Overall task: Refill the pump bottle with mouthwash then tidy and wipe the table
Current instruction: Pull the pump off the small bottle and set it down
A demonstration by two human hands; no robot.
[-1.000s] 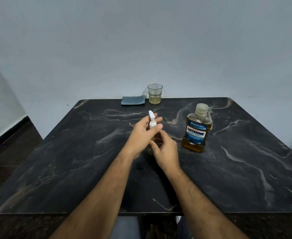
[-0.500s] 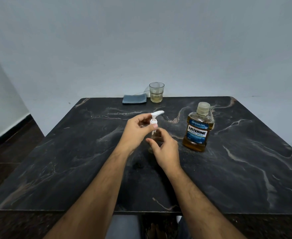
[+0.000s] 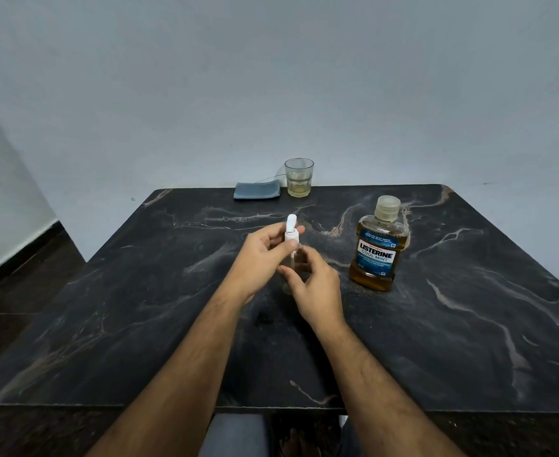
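Observation:
A small clear pump bottle (image 3: 294, 261) stands on the dark marble table (image 3: 139, 308) at its middle. My right hand (image 3: 314, 285) grips the bottle's clear body from the right. My left hand (image 3: 258, 255) pinches the white pump head (image 3: 290, 230) at its collar, the nozzle pointing away from me. The amber mouthwash bottle (image 3: 377, 249), blue label and cap on, stands upright to the right, apart from both hands. A folded blue cloth (image 3: 257, 190) lies at the table's far edge.
A drinking glass (image 3: 299, 177) with a little pale yellow liquid stands by the cloth at the far edge, against the white wall. Dark floor drops away to the left of the table. My knees show below the near edge.
The pump head has turned in my left fingers: its nozzle pointed away, swung right, and now points away again. Both hands stay on the pump bottle.

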